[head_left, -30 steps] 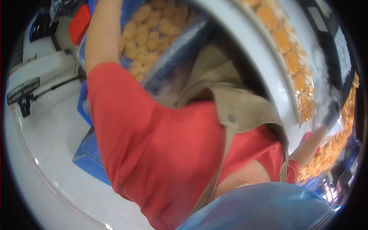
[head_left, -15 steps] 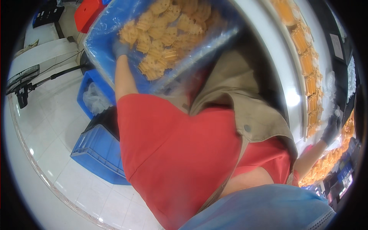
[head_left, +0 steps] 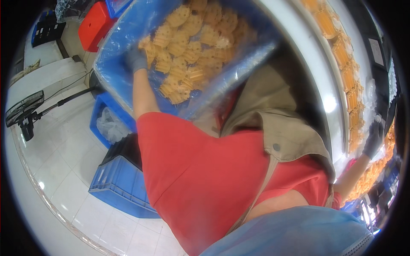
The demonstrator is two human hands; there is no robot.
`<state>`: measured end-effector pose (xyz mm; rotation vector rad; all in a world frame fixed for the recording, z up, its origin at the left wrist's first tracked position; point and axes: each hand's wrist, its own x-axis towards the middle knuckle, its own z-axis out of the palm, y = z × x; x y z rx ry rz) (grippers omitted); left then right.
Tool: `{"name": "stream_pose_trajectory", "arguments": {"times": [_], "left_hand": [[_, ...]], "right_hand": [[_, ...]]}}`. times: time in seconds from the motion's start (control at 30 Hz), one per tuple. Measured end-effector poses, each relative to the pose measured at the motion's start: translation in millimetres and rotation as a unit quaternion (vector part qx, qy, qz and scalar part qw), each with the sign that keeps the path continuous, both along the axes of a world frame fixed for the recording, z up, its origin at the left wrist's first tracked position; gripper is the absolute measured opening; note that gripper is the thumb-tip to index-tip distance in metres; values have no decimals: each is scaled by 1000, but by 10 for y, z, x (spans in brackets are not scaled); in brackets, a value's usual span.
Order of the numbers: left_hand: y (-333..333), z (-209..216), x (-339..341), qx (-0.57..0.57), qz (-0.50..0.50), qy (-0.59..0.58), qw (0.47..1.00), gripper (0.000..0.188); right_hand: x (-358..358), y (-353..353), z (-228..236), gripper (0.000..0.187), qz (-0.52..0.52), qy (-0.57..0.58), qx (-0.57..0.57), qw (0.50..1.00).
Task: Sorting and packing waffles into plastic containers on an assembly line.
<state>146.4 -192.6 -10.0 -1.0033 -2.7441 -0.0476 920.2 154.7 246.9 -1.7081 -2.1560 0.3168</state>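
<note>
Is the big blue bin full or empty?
Full: the bin holds a heap of yellow parts, with the left hand in it.

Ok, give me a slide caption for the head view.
Gloved left hand reaches into blue-lined bin of yellow plastic parts; gloved right hand at the worktable.

Yellow-orange lattice-patterned parts fill a blue plastic-lined bin; grey glove on the left hand; red crate upper left.

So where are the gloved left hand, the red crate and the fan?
Left hand (head_left: 136, 59), head view, back of the glove.
Red crate (head_left: 96, 24), head view, its side wall.
Fan (head_left: 23, 109), head view, its round grille.
</note>
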Motion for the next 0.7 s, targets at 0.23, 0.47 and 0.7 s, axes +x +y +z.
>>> {"name": "stream_pose_trajectory", "arguments": {"times": [0.23,0.47,0.7], "left_hand": [[24,20,81,-31,3,-33,999,30],[78,21,305,-23,-70,78,994,21],[381,-161,584,11,-86,65,994,14]], "right_hand": [[-443,-117,159,28,-129,197,-81,969],[-475,-113,78,25,-116,265,-88,953],[-344,-69,-18,21,-32,147,-31,988]]}}
